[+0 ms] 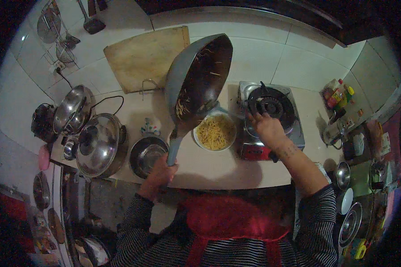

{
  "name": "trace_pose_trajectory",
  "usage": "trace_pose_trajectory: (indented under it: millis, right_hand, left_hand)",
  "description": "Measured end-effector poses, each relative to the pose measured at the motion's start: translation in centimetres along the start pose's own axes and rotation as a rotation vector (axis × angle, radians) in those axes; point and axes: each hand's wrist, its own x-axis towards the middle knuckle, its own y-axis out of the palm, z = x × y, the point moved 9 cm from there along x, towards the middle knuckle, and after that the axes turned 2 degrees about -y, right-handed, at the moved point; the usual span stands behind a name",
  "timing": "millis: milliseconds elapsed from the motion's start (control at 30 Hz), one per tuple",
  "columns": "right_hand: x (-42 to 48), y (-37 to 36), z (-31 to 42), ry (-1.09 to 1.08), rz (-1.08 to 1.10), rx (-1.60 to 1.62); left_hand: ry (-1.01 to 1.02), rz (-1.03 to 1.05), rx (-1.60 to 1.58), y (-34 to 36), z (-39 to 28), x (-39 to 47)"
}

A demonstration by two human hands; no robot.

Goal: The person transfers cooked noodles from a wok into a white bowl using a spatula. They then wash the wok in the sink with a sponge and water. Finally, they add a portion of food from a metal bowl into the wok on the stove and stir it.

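My left hand (pixel 159 172) grips the handle of a grey wok (pixel 182 71). The wok is tipped on its side, with its dark inside facing right and its lower rim at the bowl. A few pale shreds cling inside it. Under that rim, a round white bowl (pixel 200 144) holds a heap of yellow shredded food (pixel 217 131). My right hand (pixel 267 128) is in front of the burner, its fingers closed around a blurred utensil (pixel 218 109), probably a spatula, that reaches left to the wok's edge. The wok partly hides the utensil's head.
A gas stove (pixel 270 106) stands to the right. On the left are an empty dark pan (pixel 148 157), a lidded steel pot (pixel 98 145) and another lidded pot (pixel 73 110). A wooden cutting board (pixel 147 60) leans on the tiles. Condiment packages (pixel 339 95) sit at right.
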Motion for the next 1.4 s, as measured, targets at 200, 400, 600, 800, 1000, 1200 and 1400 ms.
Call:
trace_pose_trajectory:
  millis: [200, 400, 600, 800, 1000, 1200, 1400]
  right_hand:
    - [-6.5, -2.9, -1.2, 0.118, -0.082, 0.299]
    - [-13.2, 0.9, 1.2, 0.514, -0.005, 1.644]
    - [-20.0, -5.2, 8.0, 0.397, -0.142, 2.267]
    - [-35.0, -9.7, 9.0, 0.608, -0.372, 1.835]
    - [-48.4, -19.1, 14.9, 0.913, -0.411, 0.752]
    - [-59.5, -22.9, 21.9, 1.322, -0.05, 0.418]
    - [-66.2, -25.1, 25.2, 1.271, -0.226, 0.712]
  left_hand:
    - [0.272, -0.094, 0.164, -0.5, -1.8, -2.8]
    - [-0.124, 0.154, -0.573, 3.3, -5.0, -10.0]
    - [-0.186, 0.391, -0.717, 7.3, -7.7, -20.0]
    - [-0.363, 0.897, -0.875, 15.6, -6.7, -27.5]
    - [-0.614, 1.197, -0.787, 19.0, -5.6, -35.9]
    - [-0.387, 1.568, -0.46, 25.2, -6.1, -45.6]
    - [-0.557, 1.792, -0.421, 29.4, -5.9, -54.1]
